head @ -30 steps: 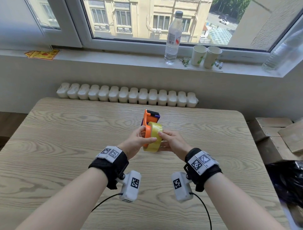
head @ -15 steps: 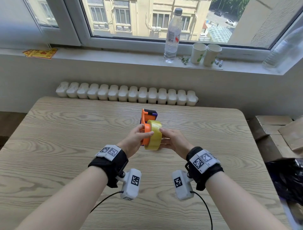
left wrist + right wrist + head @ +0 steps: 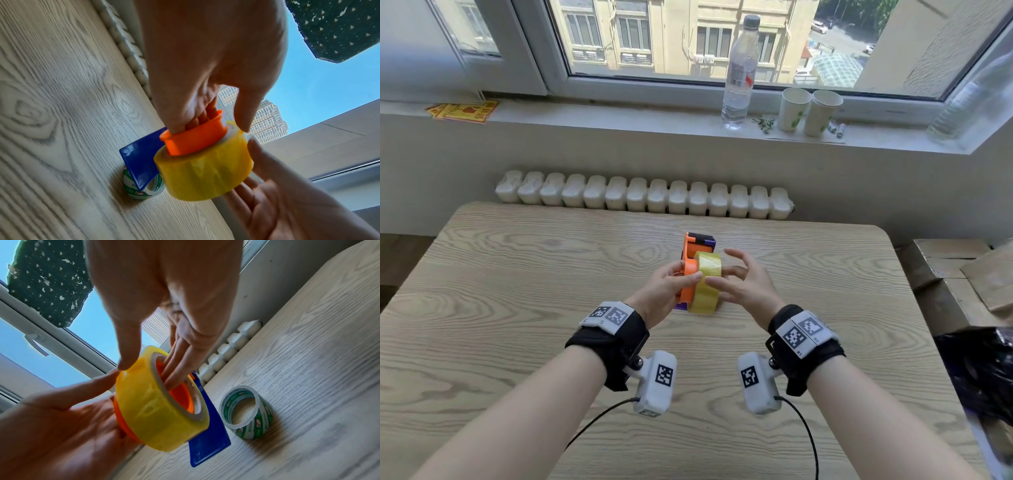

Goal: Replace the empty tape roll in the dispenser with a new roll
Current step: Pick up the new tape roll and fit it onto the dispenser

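The orange tape dispenser (image 3: pixel 689 265) stands on the table (image 3: pixel 517 274) with the new yellow tape roll (image 3: pixel 707 286) on its orange hub (image 3: pixel 195 139). My left hand (image 3: pixel 671 282) grips the hub, fingers inside it and thumb (image 3: pixel 244 113) at the roll's edge. My right hand (image 3: pixel 739 284) has its fingers spread and straight; its thumb (image 3: pixel 127 352) touches the roll's outer face and its fingers (image 3: pixel 179 363) reach past the roll's open centre. The dispenser's blue plate (image 3: pixel 207 443) points down at the table. The empty green-and-white roll (image 3: pixel 245 412) lies on the table beside it.
A white radiator (image 3: pixel 643 198) runs behind the table's far edge. On the windowsill stand a water bottle (image 3: pixel 739 72) and two paper cups (image 3: pixel 808 109). Cardboard boxes (image 3: pixel 962 270) and a black bag (image 3: pixel 979 370) sit to the right of the table.
The right hand has let go of the yellow roll's side and spread its fingers, with only the thumb staying on the roll. The left hand keeps holding the dispenser in the same place.
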